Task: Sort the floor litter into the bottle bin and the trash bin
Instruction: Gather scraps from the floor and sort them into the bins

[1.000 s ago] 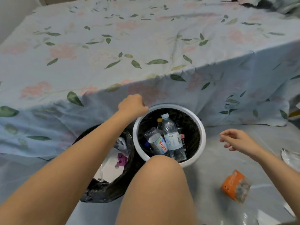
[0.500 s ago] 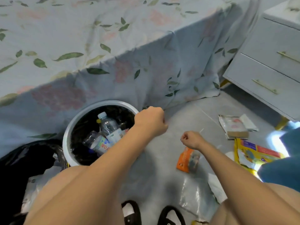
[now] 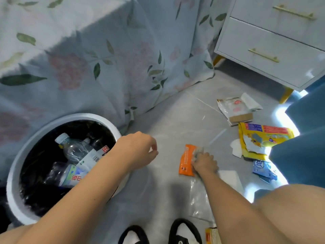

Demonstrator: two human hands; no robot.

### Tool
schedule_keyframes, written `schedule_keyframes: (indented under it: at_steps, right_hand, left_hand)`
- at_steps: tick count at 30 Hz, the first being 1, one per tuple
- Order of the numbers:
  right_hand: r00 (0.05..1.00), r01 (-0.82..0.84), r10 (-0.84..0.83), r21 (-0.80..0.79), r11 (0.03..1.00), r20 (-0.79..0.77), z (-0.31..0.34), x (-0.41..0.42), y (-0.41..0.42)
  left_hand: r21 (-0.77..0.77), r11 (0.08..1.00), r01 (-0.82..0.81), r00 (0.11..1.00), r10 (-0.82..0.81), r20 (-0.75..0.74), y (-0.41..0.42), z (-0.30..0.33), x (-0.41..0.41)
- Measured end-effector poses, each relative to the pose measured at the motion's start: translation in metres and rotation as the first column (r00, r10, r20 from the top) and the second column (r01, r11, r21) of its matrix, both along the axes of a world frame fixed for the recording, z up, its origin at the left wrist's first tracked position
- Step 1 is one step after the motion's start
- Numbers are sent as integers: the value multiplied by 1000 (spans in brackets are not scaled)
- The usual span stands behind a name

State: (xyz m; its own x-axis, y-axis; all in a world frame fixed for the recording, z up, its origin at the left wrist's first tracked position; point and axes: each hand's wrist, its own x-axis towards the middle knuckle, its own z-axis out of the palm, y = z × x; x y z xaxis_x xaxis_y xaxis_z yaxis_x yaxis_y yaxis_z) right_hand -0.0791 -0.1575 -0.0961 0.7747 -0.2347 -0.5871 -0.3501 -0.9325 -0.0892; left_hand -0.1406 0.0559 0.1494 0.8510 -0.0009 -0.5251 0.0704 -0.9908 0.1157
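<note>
A white round bin (image 3: pixel 15 171) with a black liner stands at the left and holds several plastic bottles (image 3: pixel 77 152). My left hand (image 3: pixel 139 150) hovers loosely curled just right of its rim, holding nothing. An orange snack wrapper (image 3: pixel 186 160) lies on the grey floor in the middle. My right hand (image 3: pixel 204 163) rests on the wrapper's right edge with the fingers closing on it. The black trash bin is only a dark sliver at the far left edge.
More litter lies to the right: a white and brown packet (image 3: pixel 235 110), a yellow bag (image 3: pixel 262 140), a blue packet (image 3: pixel 263 169) and a clear plastic bag (image 3: pixel 198 196). A floral bedsheet (image 3: pixel 88 59) hangs behind. A white drawer unit (image 3: pixel 274 43) stands at the top right. My slippers (image 3: pixel 182 231) are below.
The view has swung right, away from the bins. My right hand has come down onto the orange wrapper. My left hand has drifted right of the white bin.
</note>
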Motion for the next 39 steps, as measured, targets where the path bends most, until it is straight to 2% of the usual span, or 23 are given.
schedule_keyframes:
  at_steps: [6,9,12,14,16,19,23,27,30,32,33,34,35,36,37,38,39]
  right_hand:
    - [995,90,-91,29,995,29,-28,-8,-4]
    - [974,226,-223,179,957,-36,-29,-6,-5]
    - [969,242,-238,397,886,-58,-24,1,5]
    - [962,230,-271,583,779,-19,-12,7,22]
    - [937,244,-350,746,620,-15,7,13,42]
    - [935,203,-350,891,406,-53,47,21,66]
    - [967,185,-207,967,173,-148,104,26,83]
    - [979,198,-56,979,53,-195,144,22,84]
    - [977,212,-10,976,-49,-213,158,16,79]
    - [963,266,-26,960,-88,-269,154,13,68]
    - [954,294,-52,954,-51,-297,149,11,60]
    - [948,308,-92,951,37,-303,139,9,51]
    - [948,305,-156,936,178,-279,125,6,42]
    - [952,278,-228,891,359,-205,109,1,31]
    - [958,220,-279,802,555,-69,90,-6,20]
    - [961,141,-264,678,722,81,72,-14,7]
    - [967,54,-179,544,837,179,56,-22,-4]
  left_hand:
    - [-52,998,-26,998,29,52,0,2,14]
    - [-56,998,-34,997,37,64,-1,2,17]
    - [-39,997,-61,997,62,46,-1,0,18]
    - [-26,996,-87,996,88,34,0,-1,20]
    - [-46,989,-141,990,142,18,2,-6,21]
    - [-64,974,-218,976,218,-8,5,-12,21]
    - [-87,931,-355,934,357,11,8,-12,16]
    - [-354,786,-507,808,577,123,14,-1,15]
    - [-586,605,-538,719,693,56,18,9,14]
    - [-602,597,-530,711,700,69,19,15,10]
    - [-587,615,-527,715,694,84,19,18,8]
    - [-579,626,-523,718,689,96,19,19,6]
    - [-579,626,-522,719,688,96,19,21,4]
    - [-583,624,-520,719,688,96,20,22,2]
    - [-585,620,-522,718,690,91,21,23,0]
    - [-589,615,-524,717,692,85,23,24,-2]
    - [-594,606,-528,715,695,74,24,24,-3]
